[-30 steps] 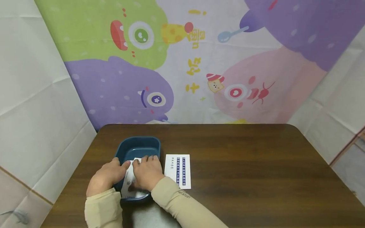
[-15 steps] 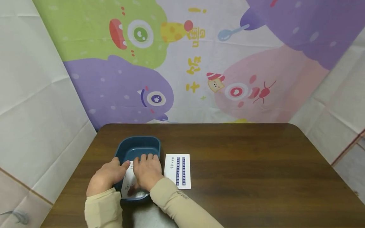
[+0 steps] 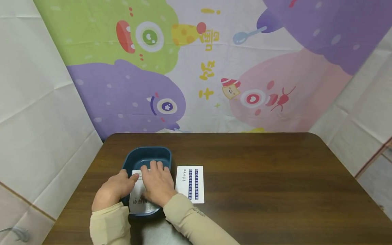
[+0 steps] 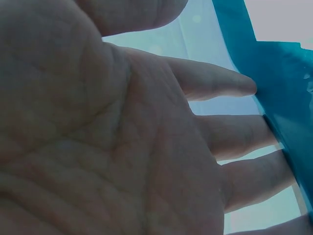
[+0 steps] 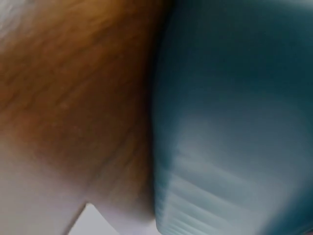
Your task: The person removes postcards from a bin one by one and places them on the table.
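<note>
A dark blue tray (image 3: 166,154) with rounded corners stands at the table's left, and a white card (image 3: 137,194) with dark print lies in its nearer half. My left hand (image 3: 111,190) rests on the tray's left side, its thumb tip over the card's far left corner. In the left wrist view, its fingers (image 4: 234,129) stretch nearly straight to the blue tray wall (image 4: 286,115). My right hand (image 3: 159,185) lies over the card's right part, fingers extended, hiding much of it. The right wrist view shows the tray's side (image 5: 234,122) close against that hand.
A second white card (image 3: 185,187) with blue blocks of writing lies on the brown wooden table (image 3: 275,183), just right of the tray. A cartoon-printed cloth (image 3: 196,112) hangs behind the table, and pale panels stand at both sides.
The card in the tray has straightened and now shows more of its left side and print. My right hand has shifted slightly away from me. My left hand has stayed nearly still.
</note>
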Motion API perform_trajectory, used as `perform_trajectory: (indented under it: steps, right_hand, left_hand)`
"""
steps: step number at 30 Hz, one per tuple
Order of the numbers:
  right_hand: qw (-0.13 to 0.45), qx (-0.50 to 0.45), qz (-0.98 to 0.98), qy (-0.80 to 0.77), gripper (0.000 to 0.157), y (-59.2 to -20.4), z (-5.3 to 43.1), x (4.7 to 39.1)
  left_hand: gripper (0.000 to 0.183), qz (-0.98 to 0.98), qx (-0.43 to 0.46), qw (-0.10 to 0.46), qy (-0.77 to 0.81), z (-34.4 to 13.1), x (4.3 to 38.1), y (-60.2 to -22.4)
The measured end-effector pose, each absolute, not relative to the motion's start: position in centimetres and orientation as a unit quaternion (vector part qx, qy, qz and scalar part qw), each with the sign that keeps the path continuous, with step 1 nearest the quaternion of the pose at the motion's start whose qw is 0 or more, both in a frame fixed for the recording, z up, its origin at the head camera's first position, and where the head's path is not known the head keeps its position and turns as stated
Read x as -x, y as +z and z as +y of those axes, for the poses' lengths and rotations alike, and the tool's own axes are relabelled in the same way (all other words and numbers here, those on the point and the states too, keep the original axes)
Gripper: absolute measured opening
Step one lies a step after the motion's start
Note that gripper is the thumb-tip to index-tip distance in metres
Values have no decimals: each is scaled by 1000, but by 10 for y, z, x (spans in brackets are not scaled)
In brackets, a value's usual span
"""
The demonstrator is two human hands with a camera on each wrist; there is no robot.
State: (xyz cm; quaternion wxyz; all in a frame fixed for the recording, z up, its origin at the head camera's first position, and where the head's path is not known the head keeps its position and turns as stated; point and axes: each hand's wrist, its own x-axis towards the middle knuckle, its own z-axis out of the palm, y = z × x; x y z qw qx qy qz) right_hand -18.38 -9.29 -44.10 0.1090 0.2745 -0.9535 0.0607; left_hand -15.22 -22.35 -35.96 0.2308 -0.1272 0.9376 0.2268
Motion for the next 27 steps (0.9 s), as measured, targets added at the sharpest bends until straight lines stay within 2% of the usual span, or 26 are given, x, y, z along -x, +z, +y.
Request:
perform_trajectory:
  steps: [5,9,17,22,27]
  right_hand:
    - [120,-282,-943,128,52,-438,-90,185]
    - [114,-302,-923,210,45,-436,-83,188]
    - [99,-318,-876,348,39,-434,-72,195]
    - [50,-323,-865,381,42,-433,-67,195]
    - [16,-347,-880,325,65,-436,-63,192]
  left_hand:
    - [82,938,127,229,226,-223,152,-358]
    - [80,937,129,229,231,-224,151,-358]
    - [66,936,125,227,238,-224,151,-358]
    - [57,939,116,214,245,-224,151,-359]
    - [53,940,117,199,253,-223,150,-360]
